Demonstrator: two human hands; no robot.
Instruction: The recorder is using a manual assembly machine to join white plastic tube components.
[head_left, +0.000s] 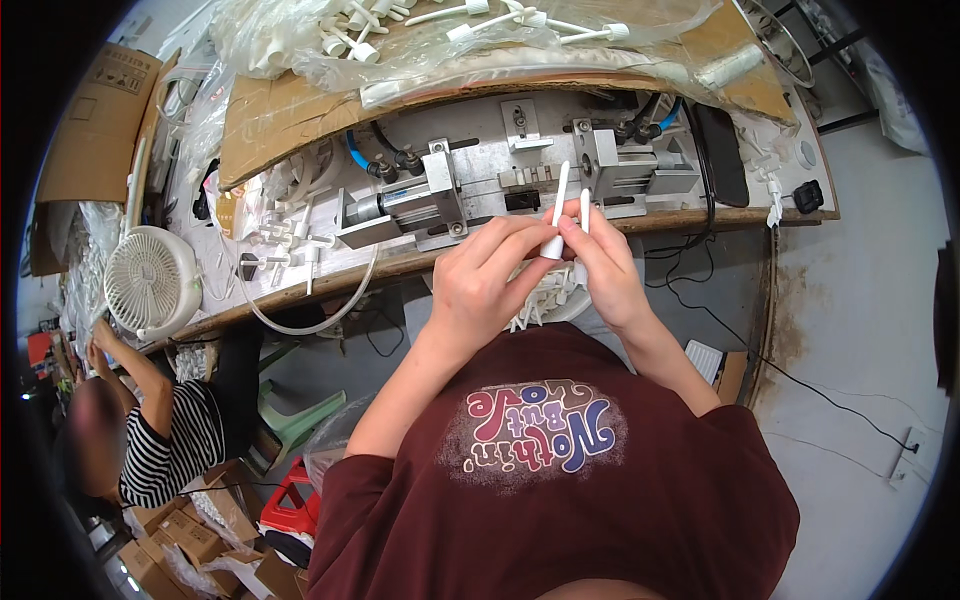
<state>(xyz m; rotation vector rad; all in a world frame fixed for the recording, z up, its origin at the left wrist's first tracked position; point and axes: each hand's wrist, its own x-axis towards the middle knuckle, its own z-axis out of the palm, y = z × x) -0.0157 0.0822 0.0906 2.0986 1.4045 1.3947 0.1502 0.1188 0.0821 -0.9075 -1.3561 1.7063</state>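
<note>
In front of my chest, my left hand (485, 285) pinches a slim white plastic rod with a wider cylindrical end (561, 205); its thin tip points up and away. Close beside it, my right hand (612, 272) grips a second, similar white rod (584, 225), also roughly upright. The fingertips of both hands nearly meet around the wider ends. Below my hands, partly hidden by them, several white plastic pieces (545, 298) lie heaped at my lap. Just beyond stands a metal fixture (520, 195) on the bench, which neither hand visibly touches.
Metal clamp units (405, 205) with blue air hoses flank the fixture. A cardboard sheet (290, 120) above carries bagged white parts (360, 30). Loose white parts (290, 245) and a white fan (152, 282) are at left. A co-worker in a striped shirt (175, 440) sits lower left.
</note>
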